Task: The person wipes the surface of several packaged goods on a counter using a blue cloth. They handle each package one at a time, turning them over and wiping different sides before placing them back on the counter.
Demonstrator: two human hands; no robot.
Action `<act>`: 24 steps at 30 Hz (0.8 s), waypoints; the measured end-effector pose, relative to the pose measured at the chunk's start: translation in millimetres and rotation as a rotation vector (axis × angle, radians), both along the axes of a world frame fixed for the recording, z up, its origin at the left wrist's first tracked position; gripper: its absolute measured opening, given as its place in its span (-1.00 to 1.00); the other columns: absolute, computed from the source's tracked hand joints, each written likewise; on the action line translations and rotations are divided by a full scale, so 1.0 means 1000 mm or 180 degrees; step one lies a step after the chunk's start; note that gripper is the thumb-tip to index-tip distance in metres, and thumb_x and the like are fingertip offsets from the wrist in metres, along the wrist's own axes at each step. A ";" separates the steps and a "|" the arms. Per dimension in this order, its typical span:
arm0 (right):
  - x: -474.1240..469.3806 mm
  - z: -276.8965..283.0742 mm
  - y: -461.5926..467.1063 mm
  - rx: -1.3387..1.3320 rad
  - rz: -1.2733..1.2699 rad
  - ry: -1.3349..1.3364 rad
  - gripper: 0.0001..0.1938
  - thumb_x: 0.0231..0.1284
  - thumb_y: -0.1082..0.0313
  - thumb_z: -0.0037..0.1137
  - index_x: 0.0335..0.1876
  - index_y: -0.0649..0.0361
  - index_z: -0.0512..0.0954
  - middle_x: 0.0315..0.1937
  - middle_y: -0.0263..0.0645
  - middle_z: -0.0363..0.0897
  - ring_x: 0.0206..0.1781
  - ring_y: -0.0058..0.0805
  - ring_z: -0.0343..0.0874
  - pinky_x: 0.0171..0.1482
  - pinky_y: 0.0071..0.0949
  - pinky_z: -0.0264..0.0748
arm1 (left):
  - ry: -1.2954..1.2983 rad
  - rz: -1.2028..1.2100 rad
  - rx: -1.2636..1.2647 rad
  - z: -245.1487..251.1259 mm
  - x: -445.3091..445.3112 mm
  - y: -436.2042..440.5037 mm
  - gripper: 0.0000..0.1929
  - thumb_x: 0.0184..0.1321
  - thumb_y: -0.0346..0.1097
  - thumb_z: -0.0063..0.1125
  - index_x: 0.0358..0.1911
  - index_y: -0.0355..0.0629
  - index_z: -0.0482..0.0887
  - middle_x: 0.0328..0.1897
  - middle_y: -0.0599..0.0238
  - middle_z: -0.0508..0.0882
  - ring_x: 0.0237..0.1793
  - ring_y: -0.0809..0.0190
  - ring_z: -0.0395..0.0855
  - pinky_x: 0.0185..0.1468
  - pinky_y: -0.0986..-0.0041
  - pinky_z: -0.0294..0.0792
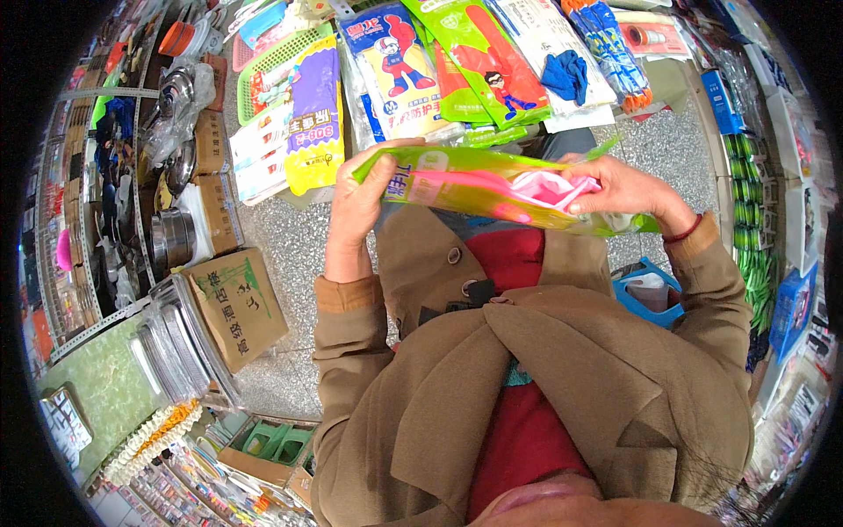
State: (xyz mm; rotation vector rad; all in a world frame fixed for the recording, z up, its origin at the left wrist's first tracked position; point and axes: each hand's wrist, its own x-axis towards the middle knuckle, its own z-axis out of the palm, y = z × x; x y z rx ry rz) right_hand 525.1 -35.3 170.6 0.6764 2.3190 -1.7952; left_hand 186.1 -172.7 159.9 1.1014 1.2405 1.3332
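Observation:
A green printed plastic packet (454,181) is stretched sideways between my hands in front of my coat. My left hand (369,191) grips its left end, thumb on top. At the other end, my right hand (616,188) pinches the pale pink rim of a rubber glove (550,188) that shows at the packet's open side. The rest of the glove seems to lie within the packet. Just beyond are a green-and-red glove packet (490,66), a blue-and-cream glove packet (395,72) and a crumpled dark blue glove (564,77) on white packaging.
A purple-and-yellow packet (315,118) lies beside a green plastic basket (249,99). Cardboard boxes (237,309) and metal trays (174,336) stand at left, near packed shelves. A blue plastic container (649,290) is on the speckled floor by my right arm. Bundled goods (751,217) line the right.

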 end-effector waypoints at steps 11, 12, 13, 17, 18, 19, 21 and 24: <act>0.019 0.002 -0.031 0.1465 -0.0137 0.0409 -0.58 0.22 0.13 0.24 0.07 0.25 0.52 -0.09 -0.02 0.60 -0.03 -0.01 0.60 0.00 -0.19 0.50 | 0.0046 -0.0002 0.0096 0.001 0.005 0.003 -0.56 0.43 -0.07 0.05 0.02 -0.40 0.67 -0.03 0.11 0.73 -0.02 0.28 0.64 0.15 0.45 0.41; 0.018 0.002 -0.030 0.1549 0.0029 0.0263 -0.55 0.21 0.11 0.24 0.09 0.25 0.51 -0.08 -0.01 0.60 -0.03 0.00 0.60 0.01 -0.17 0.50 | 0.0078 -0.0066 0.0010 0.002 0.006 0.003 -0.56 0.43 -0.08 0.05 0.02 -0.40 0.67 -0.02 0.11 0.73 -0.01 0.28 0.64 0.15 0.45 0.41; 0.018 0.002 -0.030 0.1814 0.0215 -0.0070 -0.48 0.20 0.05 0.24 0.16 0.23 0.48 0.00 0.03 0.56 0.02 0.05 0.56 0.07 -0.15 0.48 | 0.0102 -0.0102 -0.0076 0.003 0.007 0.003 -0.57 0.44 -0.08 0.05 0.02 -0.40 0.67 -0.02 0.11 0.72 -0.01 0.28 0.64 0.15 0.44 0.41; 0.009 0.005 -0.033 0.1837 -0.0098 0.0569 -0.40 0.15 0.12 0.30 0.27 0.23 0.42 0.22 0.04 0.43 0.24 0.06 0.43 0.25 -0.16 0.39 | 0.0282 -0.0146 0.0212 0.007 0.008 0.000 -0.57 0.44 -0.09 0.03 0.01 -0.42 0.67 0.00 0.08 0.72 0.02 0.25 0.64 0.18 0.43 0.40; 0.006 0.006 -0.034 0.1759 -0.0143 0.0728 -0.39 0.14 0.14 0.31 0.28 0.23 0.42 0.23 0.04 0.43 0.25 0.06 0.43 0.26 -0.16 0.38 | 0.0277 -0.0154 0.0252 0.008 0.008 -0.001 -0.57 0.45 -0.09 0.02 0.01 -0.42 0.67 0.00 0.08 0.72 0.02 0.25 0.64 0.18 0.42 0.40; 0.003 0.008 -0.033 0.1688 -0.0204 0.0889 -0.38 0.13 0.15 0.32 0.29 0.24 0.41 0.23 0.04 0.43 0.25 0.06 0.43 0.26 -0.15 0.38 | 0.0260 -0.0157 0.0283 0.010 0.009 -0.002 -0.57 0.45 -0.09 0.02 0.01 -0.42 0.67 0.01 0.08 0.72 0.03 0.24 0.64 0.18 0.42 0.40; -0.001 0.011 -0.032 0.1459 -0.0213 0.1028 -0.34 0.09 0.13 0.34 0.29 0.25 0.40 0.21 0.04 0.44 0.24 0.08 0.44 0.26 -0.15 0.39 | 0.0250 -0.0137 0.0264 0.012 0.009 -0.002 -0.57 0.45 -0.10 0.02 0.00 -0.43 0.66 0.01 0.07 0.72 0.04 0.22 0.64 0.19 0.41 0.40; -0.008 0.015 -0.032 0.1663 -0.0088 0.0855 -0.35 0.07 0.10 0.34 0.27 0.25 0.43 0.17 0.04 0.47 0.23 0.07 0.44 0.26 -0.16 0.39 | 0.0269 -0.0133 0.0244 0.015 0.014 -0.001 -0.58 0.45 -0.11 0.03 0.01 -0.42 0.66 0.02 0.07 0.72 0.04 0.22 0.64 0.19 0.42 0.41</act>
